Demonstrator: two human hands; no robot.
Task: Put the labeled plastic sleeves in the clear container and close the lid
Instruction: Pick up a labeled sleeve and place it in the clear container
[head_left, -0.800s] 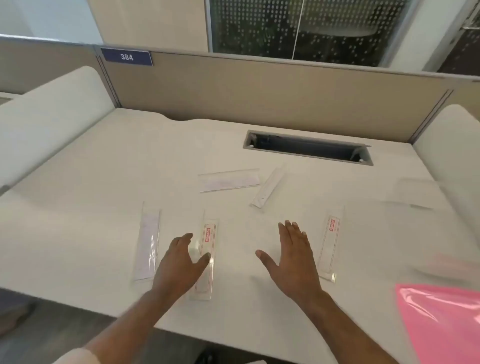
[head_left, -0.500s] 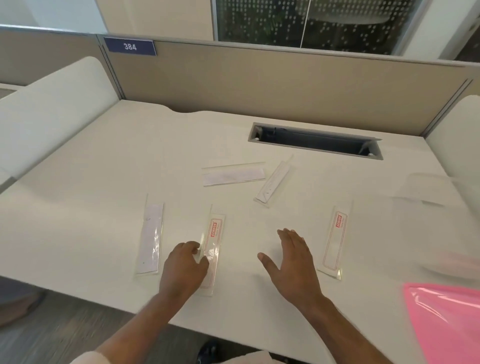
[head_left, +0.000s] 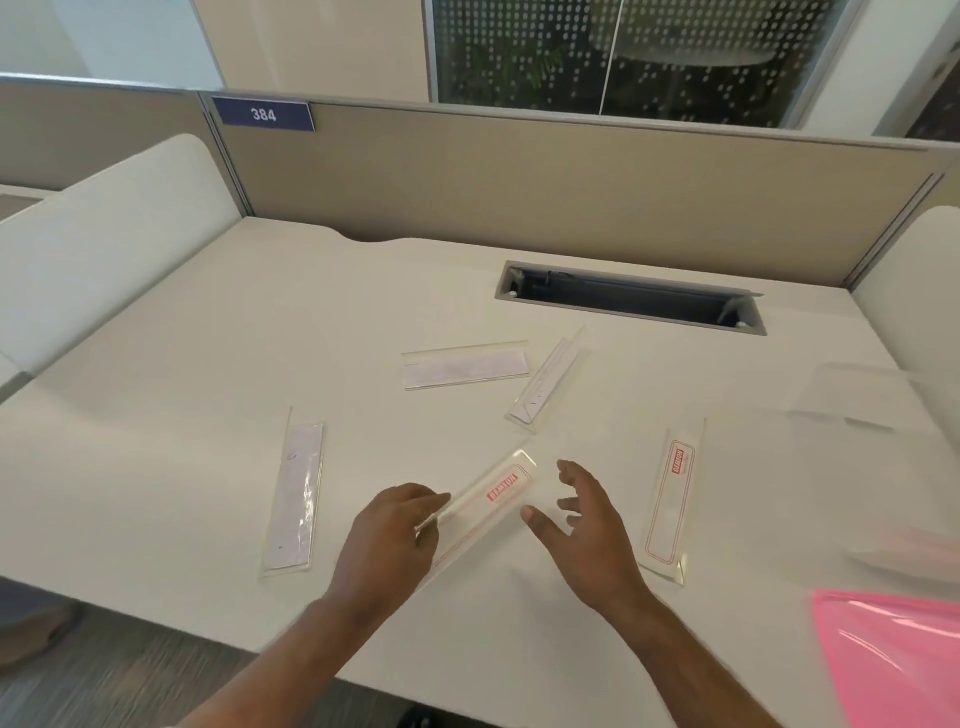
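"384" on blue partition sign (head_left: 263, 115); sleeves' red labels illegible.

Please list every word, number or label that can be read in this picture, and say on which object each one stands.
"384": white digits on the blue plate fixed to the partition.
Red label on the sleeve that the left hand holds: a single word, too blurred to read.
Red label on the sleeve at the right: a single word, also too blurred.
The other three sleeves: only faint marks, nothing readable.

Held sleeve (head_left: 485, 506) between hands at desk (head_left: 208, 467) front, four sleeves around it, container (head_left: 857, 395) far right
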